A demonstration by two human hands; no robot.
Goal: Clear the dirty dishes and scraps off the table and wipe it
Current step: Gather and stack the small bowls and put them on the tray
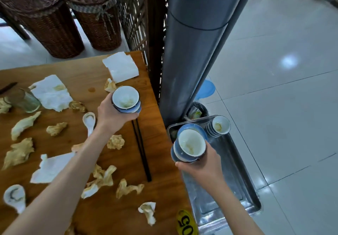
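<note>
Your right hand (202,163) grips a stack of bowls (190,146) from beneath, above the steel tray (237,178); your left hand (114,114) grips another bowl stack (126,99) over the table (161,143). Glazed ceramic, probably greasy: brittle, slippery, so cup the bases.

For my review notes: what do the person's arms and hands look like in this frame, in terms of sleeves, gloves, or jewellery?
Both forearms are bare up to the frame edge, with no sleeves visible. The left hand and the right hand wear no gloves. No watch, bracelet or ring shows on the visible parts of either wrist or hand, and no markings are visible.
</note>
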